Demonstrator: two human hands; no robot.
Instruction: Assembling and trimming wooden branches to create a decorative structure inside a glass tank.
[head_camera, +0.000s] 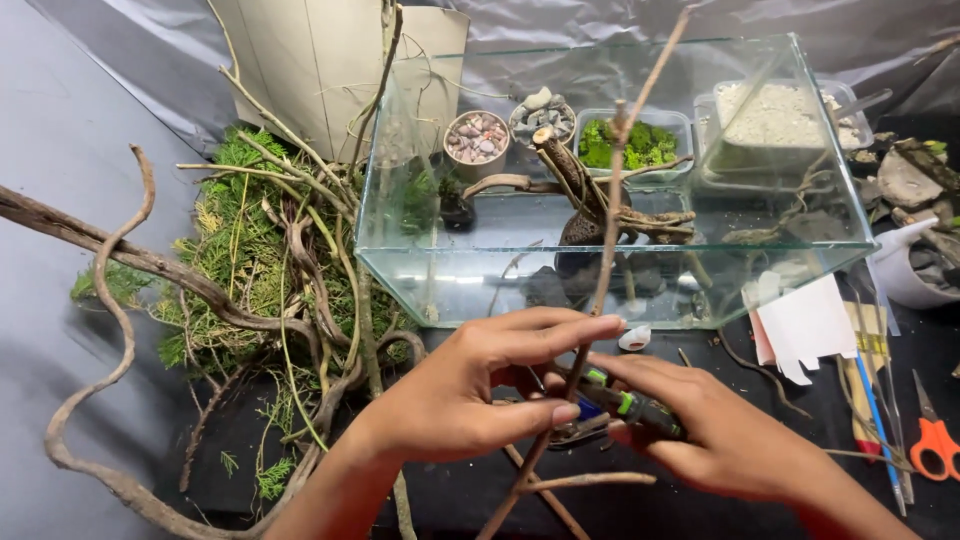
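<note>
Nearest me, I'm pinching the thin twig (598, 270) with my left hand (470, 395), while my right hand (700, 430) is gripping green-handled cutters (610, 405) against its lower stem. Twig's long axis is running near-upright, leaning right, rising past the glass tank (610, 180) behind. Left hand is nearer it.

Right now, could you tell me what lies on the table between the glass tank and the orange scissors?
In the head view, white paper pieces and long thin tools lie between the glass tank and the orange scissors.
</note>
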